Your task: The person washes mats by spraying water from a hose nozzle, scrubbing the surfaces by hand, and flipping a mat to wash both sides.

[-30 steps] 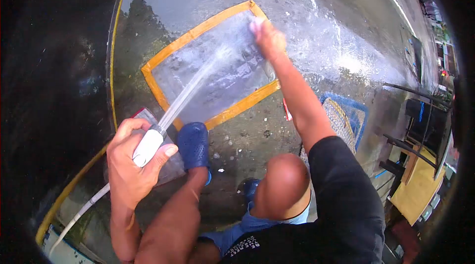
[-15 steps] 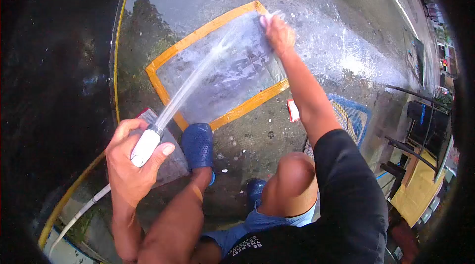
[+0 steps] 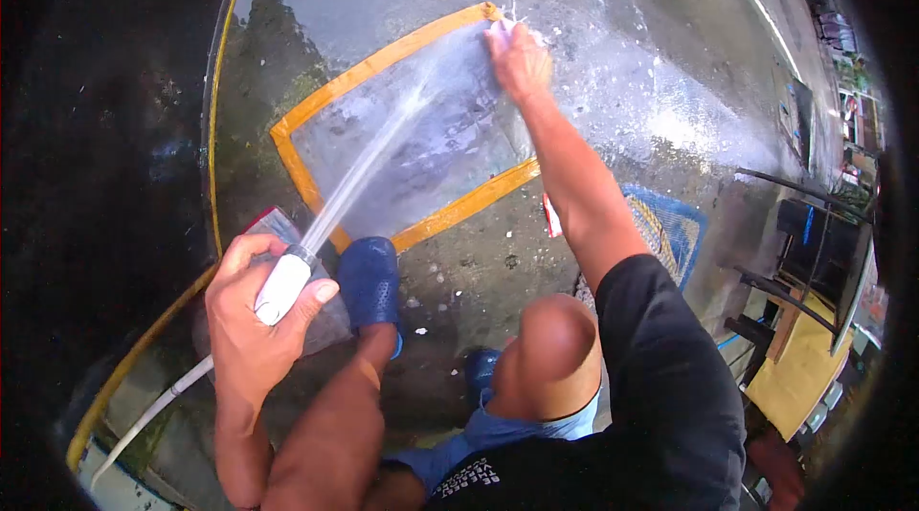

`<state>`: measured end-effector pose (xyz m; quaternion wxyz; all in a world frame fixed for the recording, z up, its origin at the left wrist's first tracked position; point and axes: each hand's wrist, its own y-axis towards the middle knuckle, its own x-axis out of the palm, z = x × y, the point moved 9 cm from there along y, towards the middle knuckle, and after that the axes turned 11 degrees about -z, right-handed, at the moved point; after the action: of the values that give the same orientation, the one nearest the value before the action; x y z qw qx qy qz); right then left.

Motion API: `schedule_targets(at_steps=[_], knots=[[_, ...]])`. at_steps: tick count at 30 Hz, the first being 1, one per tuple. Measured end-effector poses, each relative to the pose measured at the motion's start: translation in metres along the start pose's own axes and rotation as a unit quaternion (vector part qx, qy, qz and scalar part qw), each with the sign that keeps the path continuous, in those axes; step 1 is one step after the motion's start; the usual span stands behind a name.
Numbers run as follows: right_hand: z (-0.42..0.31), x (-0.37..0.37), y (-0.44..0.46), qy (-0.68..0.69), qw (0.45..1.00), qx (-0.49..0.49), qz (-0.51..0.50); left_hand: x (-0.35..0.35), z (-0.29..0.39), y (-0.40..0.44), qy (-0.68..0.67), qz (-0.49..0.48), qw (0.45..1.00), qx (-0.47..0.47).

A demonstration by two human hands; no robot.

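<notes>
My left hand is wrapped round a white hose nozzle, thumb along its side. A straight jet of water runs from it onto a translucent sheet with an orange-yellow border, lying on the wet ground. My right hand is closed at the sheet's far right corner, where water splashes around the fingers. Something pale shows at its fingertips, but I cannot make out what it is. The white hose trails from my left hand to the lower left.
A blue clog on my foot stands by the sheet's near edge. Beside it lies a greyish, red-edged sheet. To the right are a blue-edged mesh item and a yellow board among dark bars. A dark surface fills the left.
My right hand has shifted slightly along the sheet's far right corner, with more splashing there. The view has moved a little; my left hand keeps its hold and the jet still runs.
</notes>
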<state>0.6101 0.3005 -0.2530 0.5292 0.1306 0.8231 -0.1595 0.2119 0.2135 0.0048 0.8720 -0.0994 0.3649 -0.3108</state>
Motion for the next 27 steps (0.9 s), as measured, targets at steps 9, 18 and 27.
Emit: schedule_targets(at_steps=[9,18,27], knots=[[0.010,0.004,-0.066,0.103,0.991,-0.090,-0.006,-0.002,0.012,0.000,0.004,0.002,1.000,-0.001],[-0.008,0.045,-0.166,0.041,0.971,-0.193,-0.132,0.018,0.020,0.008,0.006,-0.046,0.999,0.013],[0.090,0.008,-0.106,0.046,0.999,-0.016,0.003,0.013,0.035,0.008,0.021,0.013,0.997,0.080]])
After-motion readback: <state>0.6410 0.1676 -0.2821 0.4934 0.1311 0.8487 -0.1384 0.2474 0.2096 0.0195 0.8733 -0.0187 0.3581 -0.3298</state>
